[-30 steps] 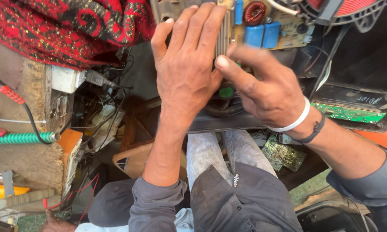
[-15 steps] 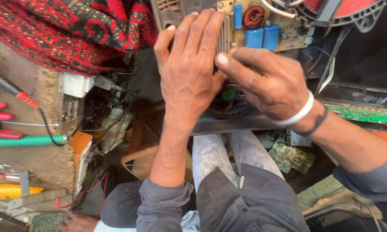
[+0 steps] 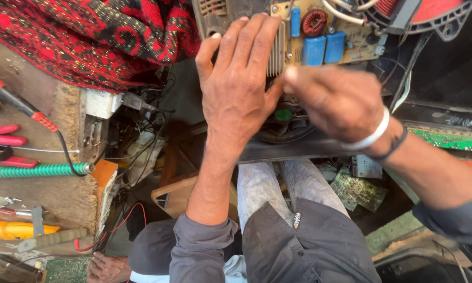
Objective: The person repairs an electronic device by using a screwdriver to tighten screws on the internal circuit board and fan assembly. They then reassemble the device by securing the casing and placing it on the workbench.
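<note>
My left hand (image 3: 238, 89) lies flat, fingers stretched, on an opened appliance, covering part of its ribbed metal heat sink (image 3: 276, 52) and dark casing. My right hand (image 3: 335, 102), blurred and wearing a white band and a dark band at the wrist, has its fingertips against the heat sink's right edge, touching my left hand. Whether it holds anything is hidden. Behind them is the tan circuit board (image 3: 351, 44) with blue blocks and a copper ring coil. A black fan with a green hub (image 3: 284, 118) shows under the hands.
A red patterned cloth (image 3: 89, 36) hangs at upper left. The wooden bench (image 3: 68, 188) at left holds red-handled pliers (image 3: 5, 141), a green spiral hose (image 3: 37, 170) and a yellow tool (image 3: 16, 229). Loose green boards (image 3: 356, 188) lie right of my grey-trousered knees.
My left hand stays on the heat sink. My right hand has gone blurred and shifted slightly at the heat sink's edge. The view has drifted a little, showing more of the bench.
</note>
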